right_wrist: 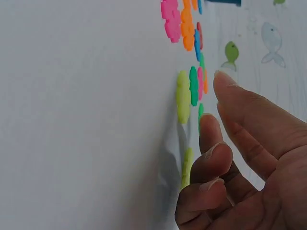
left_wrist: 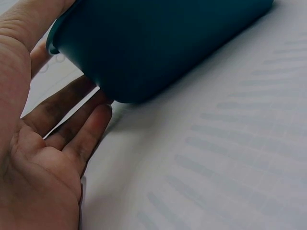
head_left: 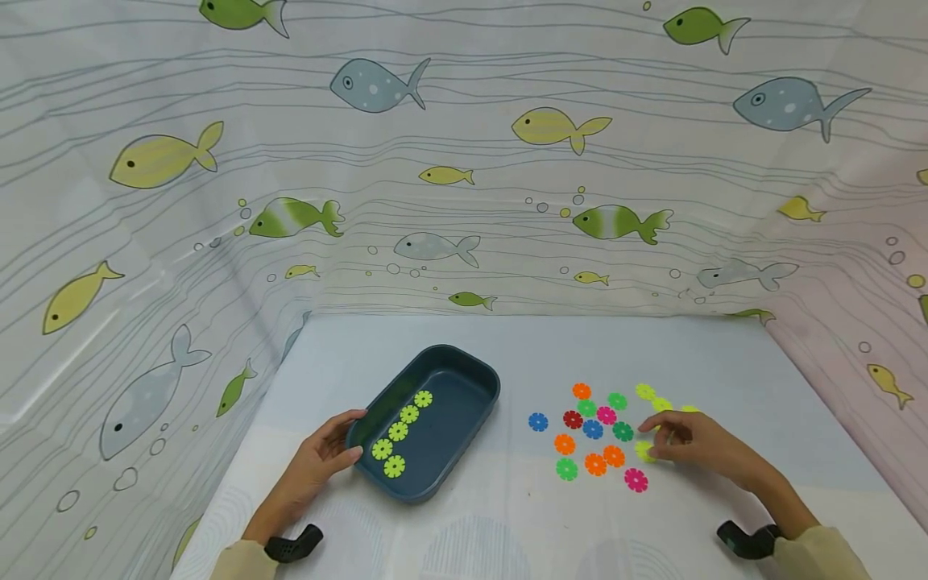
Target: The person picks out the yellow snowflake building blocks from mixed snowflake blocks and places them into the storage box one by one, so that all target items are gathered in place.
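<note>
My left hand [head_left: 319, 457] grips the left corner of a dark blue tray [head_left: 453, 419]. In the left wrist view the thumb lies over the rim while other fingers touch the lower side. Several yellow-green flower-shaped discs [head_left: 398, 431] lie in a row inside it. My right hand [head_left: 689, 441] hovers over loose discs on the right, thumb and index finger apart with nothing between them. Just under its fingertips lies a yellow disc [head_left: 643, 451], partly hidden. Beyond the knuckles are more yellow discs [head_left: 660, 404], one partly covered by the hand.
Between the hands, right of the tray, spread loose discs in orange [head_left: 595, 464], blue [head_left: 538, 422], green [head_left: 567, 469], pink [head_left: 635, 480] and dark red [head_left: 573, 419]. A white cloth [head_left: 493, 515] covers the table. Fish-printed curtains [head_left: 464, 217] enclose the back and sides.
</note>
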A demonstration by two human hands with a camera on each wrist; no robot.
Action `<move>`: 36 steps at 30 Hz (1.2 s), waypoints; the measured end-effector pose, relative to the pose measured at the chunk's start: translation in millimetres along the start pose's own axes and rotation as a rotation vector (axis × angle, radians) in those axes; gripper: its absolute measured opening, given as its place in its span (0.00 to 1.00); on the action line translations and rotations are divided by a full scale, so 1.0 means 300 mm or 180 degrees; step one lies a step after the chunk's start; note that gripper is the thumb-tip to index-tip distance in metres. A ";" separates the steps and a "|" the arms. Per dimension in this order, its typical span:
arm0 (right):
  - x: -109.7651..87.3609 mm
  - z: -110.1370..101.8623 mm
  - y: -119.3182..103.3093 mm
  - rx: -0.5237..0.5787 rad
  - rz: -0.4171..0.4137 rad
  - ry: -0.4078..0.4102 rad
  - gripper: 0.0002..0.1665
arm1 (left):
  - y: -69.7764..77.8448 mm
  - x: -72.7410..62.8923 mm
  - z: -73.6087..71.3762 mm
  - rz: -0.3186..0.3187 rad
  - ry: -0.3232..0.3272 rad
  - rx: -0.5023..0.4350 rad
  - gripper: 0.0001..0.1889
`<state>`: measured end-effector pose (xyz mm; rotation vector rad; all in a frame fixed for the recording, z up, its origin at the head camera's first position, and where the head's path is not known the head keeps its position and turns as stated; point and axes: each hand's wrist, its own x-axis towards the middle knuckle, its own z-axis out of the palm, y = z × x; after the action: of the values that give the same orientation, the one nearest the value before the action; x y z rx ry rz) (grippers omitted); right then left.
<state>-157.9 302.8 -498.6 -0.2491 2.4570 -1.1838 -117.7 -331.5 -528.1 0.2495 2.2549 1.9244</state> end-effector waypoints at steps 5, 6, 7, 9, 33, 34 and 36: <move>-0.007 0.008 0.018 -0.0051 -0.0014 0.0105 0.22 | -0.002 0.000 -0.001 -0.0011 0.0016 0.0030 0.32; -0.008 0.011 0.021 -0.0066 -0.0001 0.0129 0.23 | -0.002 0.000 -0.002 -0.0016 0.0018 0.0033 0.33; -0.009 0.013 0.024 -0.0086 -0.0013 0.0140 0.23 | -0.003 -0.001 -0.002 -0.0024 0.0025 0.0044 0.33; -0.010 0.018 0.028 -0.0131 -0.0010 0.0173 0.23 | -0.002 -0.002 -0.003 -0.0040 0.0032 0.0059 0.33; -0.016 0.035 0.019 -0.0307 -0.0002 0.0213 0.20 | 0.011 -0.006 0.002 -0.0107 0.0057 0.0057 0.33; -0.016 0.035 0.016 -0.0301 0.0001 0.0201 0.22 | 0.012 -0.007 0.002 -0.0095 0.0054 0.0059 0.33; -0.014 0.036 0.013 -0.0319 -0.0012 0.0186 0.24 | 0.014 -0.008 0.003 -0.0078 0.0049 0.0058 0.33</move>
<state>-149.5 298.8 -506.6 -0.2510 2.5712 -1.0853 -115.2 -330.6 -524.2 0.2093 2.2752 1.9010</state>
